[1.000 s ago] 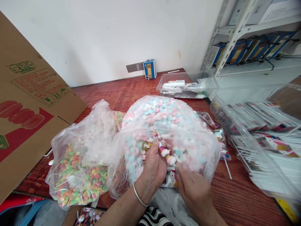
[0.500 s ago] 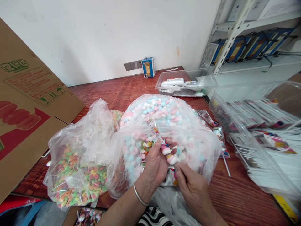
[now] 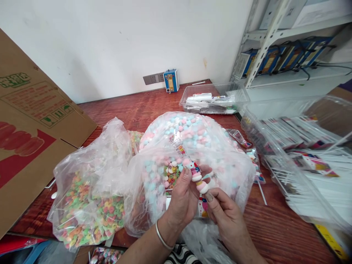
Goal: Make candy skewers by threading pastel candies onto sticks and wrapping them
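Observation:
A candy skewer (image 3: pixel 202 187) of pink-and-white marshmallows and yellow ring candy lies across my left hand (image 3: pixel 180 200). Its upper part is inside a narrow clear printed wrapper (image 3: pixel 180 147), which points up and away from me. My left thumb presses the wrapped part against the fingers. At the lower end, my right hand (image 3: pixel 229 222) pinches just below the last marshmallow; any stick there is hidden by the fingers. Beneath both hands spreads a big clear bag of pastel marshmallows (image 3: pixel 181 124). Mixed ring candies and marshmallows (image 3: pixel 172 176) show left of the wrapper.
Left of me lies a clear bag of colourful ring candies (image 3: pixel 110 211), beside a cardboard box (image 3: pixel 41 121). Clear bins with wrappers (image 3: pixel 203 98) and white sticks (image 3: pixel 316 190) stand at the back and right. A small blue device (image 3: pixel 171 81) is against the wall.
The right fingers have shifted up slightly, with the thumb now closer to the lowest marshmallow. The skewer has moved slightly right. The whole view has shifted a little.

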`<state>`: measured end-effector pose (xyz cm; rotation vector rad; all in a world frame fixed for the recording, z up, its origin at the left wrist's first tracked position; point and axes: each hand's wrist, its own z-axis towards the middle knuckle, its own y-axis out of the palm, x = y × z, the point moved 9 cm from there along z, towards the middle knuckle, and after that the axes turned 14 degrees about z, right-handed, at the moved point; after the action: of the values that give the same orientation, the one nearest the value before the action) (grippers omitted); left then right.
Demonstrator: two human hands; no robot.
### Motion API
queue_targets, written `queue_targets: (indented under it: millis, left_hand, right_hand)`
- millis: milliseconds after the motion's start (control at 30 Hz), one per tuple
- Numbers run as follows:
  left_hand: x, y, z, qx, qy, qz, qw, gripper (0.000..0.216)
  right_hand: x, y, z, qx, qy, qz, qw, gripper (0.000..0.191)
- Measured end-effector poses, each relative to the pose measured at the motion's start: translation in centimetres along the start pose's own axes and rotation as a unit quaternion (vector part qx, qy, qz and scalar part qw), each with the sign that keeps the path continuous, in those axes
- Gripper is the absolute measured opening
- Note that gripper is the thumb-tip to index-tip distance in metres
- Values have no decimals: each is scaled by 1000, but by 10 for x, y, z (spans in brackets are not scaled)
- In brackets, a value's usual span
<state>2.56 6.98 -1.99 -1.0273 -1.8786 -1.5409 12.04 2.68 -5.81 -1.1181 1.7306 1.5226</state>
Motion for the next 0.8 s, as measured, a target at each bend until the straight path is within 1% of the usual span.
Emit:
queue_targets:
  millis: [67,133,200,233,300,367,433,500,533,567,600,633,667,700,733,767,800]
  left_hand:
    - [15,-2,1,-12,30,0,999,35]
    - [32,-6,4,-27,57,5,998,48]
    - [43,-8,8,-50,58,26,997,56]
    - [46,-9,9,-59,51,36,996,52]
    - [48,-12,12,-64,42,38,996,37]
    - [51,-17,12,-41,56,11,998,24]
    - [50,-25,12,5,72,-26,997,19]
    - [44,-32,10,54,61,-50,995,17]
    - [40,-33,9,70,46,-57,995,17]
    - [36,-34,8,80,30,-61,994,17]
    - [33,-34,8,84,18,-63,994,18]
    - [32,-33,7,82,10,-59,995,19]
    - [31,-31,6,76,4,-52,996,19]
    - [30,-29,6,68,0,-41,997,21]
    - [30,-28,6,61,-4,-29,998,22]
    - [29,-27,6,54,-9,-16,998,23]
    - [28,-26,6,50,-14,-5,999,25]
  right_hand:
    - [-11,-1,-1,-7,-23,-54,998,35]
    - [-20,0,-2,-17,-30,-75,997,39]
    - [-25,3,-2,-31,-26,-79,996,41]
    - [-25,5,-2,-38,-20,-73,996,40]
    - [-22,10,-2,-48,6,-27,998,38]
    - [-12,18,-4,-58,68,57,994,35]
    - [3,31,-9,-83,159,138,974,34]
    - [13,43,-17,-111,228,180,950,33]
    - [16,46,-19,-117,240,184,946,34]
    - [16,46,-18,-116,233,174,950,36]
    - [14,42,-15,-111,204,145,962,38]
    - [8,38,-11,-105,156,92,978,39]
    - [-1,32,-7,-98,87,15,991,38]
    - [-14,28,-4,-90,-1,-78,993,35]
    - [-30,26,-4,-83,-102,-176,975,30]
    - [-46,27,-8,-75,-205,-270,938,25]
    - [-59,31,-15,-64,-298,-350,886,22]
